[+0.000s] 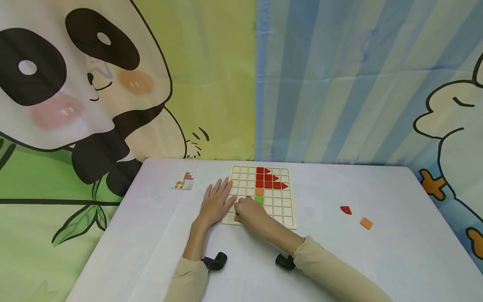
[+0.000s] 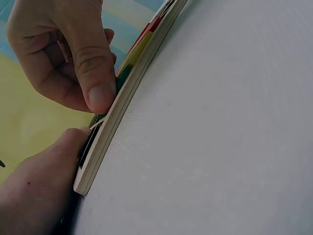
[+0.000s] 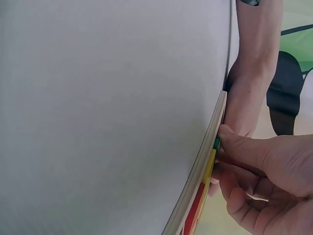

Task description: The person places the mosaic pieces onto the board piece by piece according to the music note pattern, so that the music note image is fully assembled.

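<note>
The wooden grid board (image 1: pixel 279 212) lies on the table with several red pieces, an orange square (image 1: pixel 259 191) and a light green square (image 1: pixel 259 200) in its cells. My left hand (image 1: pixel 216 202) rests spread along the board's left edge, fingers straight. My right hand (image 1: pixel 252 213) is curled over the lower left of the board, its thumb and fingers pinching a small dark green piece (image 3: pixel 216 143) at the surface. A yellow piece (image 3: pixel 209 165) and a red piece (image 3: pixel 194 208) sit beside it in the right wrist view. My right hand hides part of the grid.
A pattern card (image 1: pixel 183 180) lies on the white table (image 1: pixel 151 251) left of the board. To the right are a loose red curved-edge piece (image 1: pixel 346 209) and a loose orange square (image 1: pixel 366 223). Printed curtains (image 1: pixel 211 75) stand behind the table.
</note>
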A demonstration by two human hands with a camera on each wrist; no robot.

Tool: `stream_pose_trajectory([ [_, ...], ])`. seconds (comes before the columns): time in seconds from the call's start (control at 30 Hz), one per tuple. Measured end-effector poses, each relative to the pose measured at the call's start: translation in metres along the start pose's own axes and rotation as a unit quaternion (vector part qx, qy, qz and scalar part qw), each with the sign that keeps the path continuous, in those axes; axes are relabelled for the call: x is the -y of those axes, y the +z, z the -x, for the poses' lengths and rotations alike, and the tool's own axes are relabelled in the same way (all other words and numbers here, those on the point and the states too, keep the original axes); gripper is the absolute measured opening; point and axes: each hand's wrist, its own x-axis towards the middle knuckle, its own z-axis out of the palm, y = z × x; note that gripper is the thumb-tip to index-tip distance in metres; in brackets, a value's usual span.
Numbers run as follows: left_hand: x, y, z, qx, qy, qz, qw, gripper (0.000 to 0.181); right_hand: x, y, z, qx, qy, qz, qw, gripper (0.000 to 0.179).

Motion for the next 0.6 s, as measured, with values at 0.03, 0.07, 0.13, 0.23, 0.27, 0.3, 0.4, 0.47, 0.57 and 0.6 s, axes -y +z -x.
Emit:
stream_pose_trajectory([
  [0.03, -0.0003, -0.0001, 0.0003, 0.001, -0.001, -0.002, 1.0000, 0.066, -0.0004, 0.0004, 0.0001, 0.000, -0.001, 0.000, 1.0000, 0.015],
  [0.07, -0.0006, -0.0003, 0.0005, 0.000, -0.001, -0.001, 1.0000, 0.066, -0.0008, 0.0008, -0.0001, -0.002, -0.003, -0.002, 1.0000, 0.015],
  [0.13, -0.0008, -0.0002, 0.0008, 0.000, -0.002, -0.002, 1.0000, 0.065, -0.0018, 0.0014, -0.0006, -0.004, -0.004, -0.007, 1.0000, 0.015],
  [0.23, -0.0004, 0.0008, 0.0002, 0.000, -0.001, 0.001, 1.0000, 0.065, -0.0036, 0.0020, -0.0005, -0.008, -0.005, -0.012, 0.9999, 0.015],
  [0.27, -0.0002, 0.0012, 0.0000, 0.001, -0.001, 0.000, 1.0000, 0.065, -0.0044, 0.0022, -0.0003, -0.010, -0.006, -0.013, 0.9998, 0.015],
  [0.3, 0.0000, 0.0016, -0.0002, 0.001, -0.001, 0.000, 1.0000, 0.065, -0.0048, 0.0019, 0.0003, -0.011, -0.006, -0.013, 0.9998, 0.015],
  [0.4, 0.0002, 0.0019, -0.0004, 0.001, 0.002, 0.000, 1.0000, 0.066, -0.0066, 0.0023, 0.0020, -0.022, -0.011, -0.014, 0.9996, 0.015],
  [0.47, 0.0000, 0.0015, -0.0001, -0.002, 0.002, -0.001, 1.0000, 0.066, -0.0071, 0.0024, 0.0030, -0.030, -0.014, -0.012, 0.9994, 0.015],
  [0.57, -0.0002, 0.0009, 0.0008, -0.004, 0.002, 0.001, 1.0000, 0.066, -0.0066, 0.0031, 0.0040, -0.038, -0.019, 0.001, 0.9991, 0.014],
  [0.6, -0.0002, 0.0008, 0.0012, -0.003, 0.002, 0.003, 1.0000, 0.066, -0.0061, 0.0031, 0.0047, -0.039, -0.021, 0.008, 0.9990, 0.014],
])
